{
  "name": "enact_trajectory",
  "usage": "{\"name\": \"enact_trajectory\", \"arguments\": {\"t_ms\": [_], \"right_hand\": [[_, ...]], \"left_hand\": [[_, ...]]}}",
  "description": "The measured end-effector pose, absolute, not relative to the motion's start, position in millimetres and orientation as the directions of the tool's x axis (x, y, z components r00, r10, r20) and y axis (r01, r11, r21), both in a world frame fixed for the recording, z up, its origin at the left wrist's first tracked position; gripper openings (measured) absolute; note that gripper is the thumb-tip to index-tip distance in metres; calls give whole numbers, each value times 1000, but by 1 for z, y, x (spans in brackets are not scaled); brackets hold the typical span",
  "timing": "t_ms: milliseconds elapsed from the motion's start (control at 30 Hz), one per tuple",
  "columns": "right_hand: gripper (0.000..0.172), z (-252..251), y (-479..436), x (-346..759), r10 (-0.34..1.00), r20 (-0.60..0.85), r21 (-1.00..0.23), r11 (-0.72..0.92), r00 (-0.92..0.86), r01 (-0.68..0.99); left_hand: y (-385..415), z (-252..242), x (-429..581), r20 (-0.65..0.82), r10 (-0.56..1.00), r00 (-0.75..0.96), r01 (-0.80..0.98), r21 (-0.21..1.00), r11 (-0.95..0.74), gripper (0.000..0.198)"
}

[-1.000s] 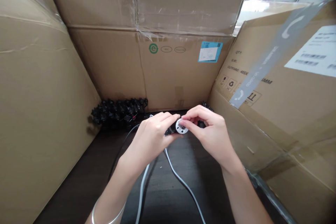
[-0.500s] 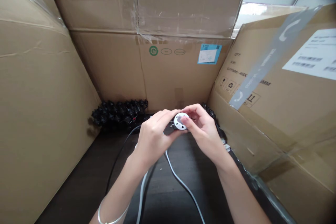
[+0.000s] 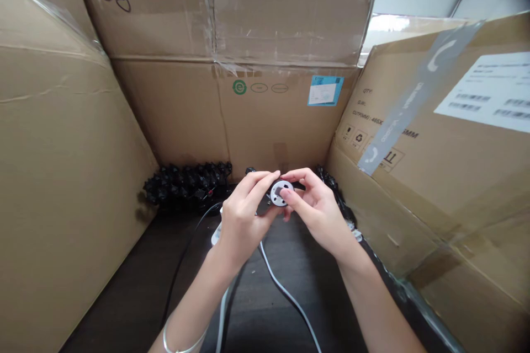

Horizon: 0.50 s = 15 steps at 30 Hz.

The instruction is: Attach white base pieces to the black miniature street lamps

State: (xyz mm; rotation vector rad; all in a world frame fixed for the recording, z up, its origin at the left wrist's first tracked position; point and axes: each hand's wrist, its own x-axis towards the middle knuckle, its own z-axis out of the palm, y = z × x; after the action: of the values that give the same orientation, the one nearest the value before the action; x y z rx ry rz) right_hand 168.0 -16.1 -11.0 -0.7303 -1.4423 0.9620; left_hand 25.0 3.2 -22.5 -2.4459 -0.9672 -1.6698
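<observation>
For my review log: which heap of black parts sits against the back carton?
The wide heap of black parts at back left, against the back carton; the other, narrower heap trails along the right carton.

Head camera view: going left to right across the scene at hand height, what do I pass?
Cardboard box side → row of small black connectors → left hand → round white fitting → right hand → cardboard box with white shipping label
</observation>
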Motion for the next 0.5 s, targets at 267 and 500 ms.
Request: {"name": "enact_trajectory", "arguments": {"t_ms": [267,500], "right_hand": [[15,-14,-17,171,701,713,-657,664,9,358],[16,-16,-18,167,706,707,-690,674,42,264]], "left_hand": [[6,-10,9,644,668,373,404,535,-742,46],[3,-9,10,507,781,363,258,751,-608,29]]}}
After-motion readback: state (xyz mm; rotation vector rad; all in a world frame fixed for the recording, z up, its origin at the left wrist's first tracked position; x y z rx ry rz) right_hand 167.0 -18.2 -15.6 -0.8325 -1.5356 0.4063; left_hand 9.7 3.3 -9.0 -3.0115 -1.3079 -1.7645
